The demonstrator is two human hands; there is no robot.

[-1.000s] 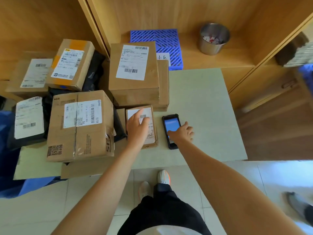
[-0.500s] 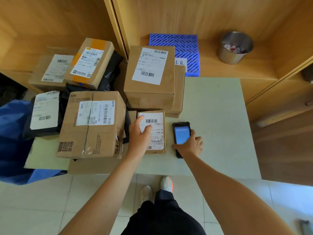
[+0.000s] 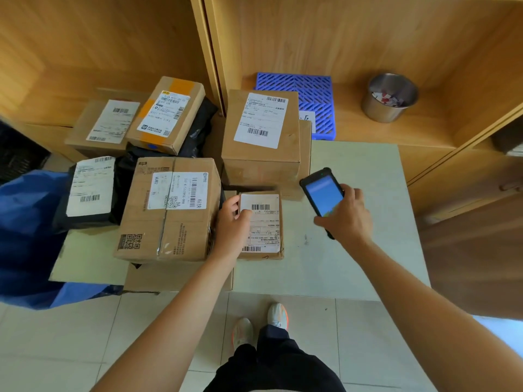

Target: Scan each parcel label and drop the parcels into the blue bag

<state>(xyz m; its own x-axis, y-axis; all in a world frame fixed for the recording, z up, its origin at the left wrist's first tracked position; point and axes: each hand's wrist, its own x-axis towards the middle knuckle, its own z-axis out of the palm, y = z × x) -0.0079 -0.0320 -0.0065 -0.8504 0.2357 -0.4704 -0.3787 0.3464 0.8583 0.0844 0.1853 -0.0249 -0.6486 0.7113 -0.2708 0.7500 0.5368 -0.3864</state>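
Fingers of the left hand (image 3: 232,223) pinch the left edge of the small parcel (image 3: 261,226), thumb on its label, likely steadying it flat for scanning. Right of it, the right hand (image 3: 346,215) grips the scanner (image 3: 322,195), lifted off the table (image 3: 353,250) and tilted. That parcel is a flat brown box, white barcoded label facing up. Further parcels crowd behind; the blue bag (image 3: 25,236) slumps far left.

cardboard parcel (image 3: 261,226), shiny metal cup (image 3: 392,99)
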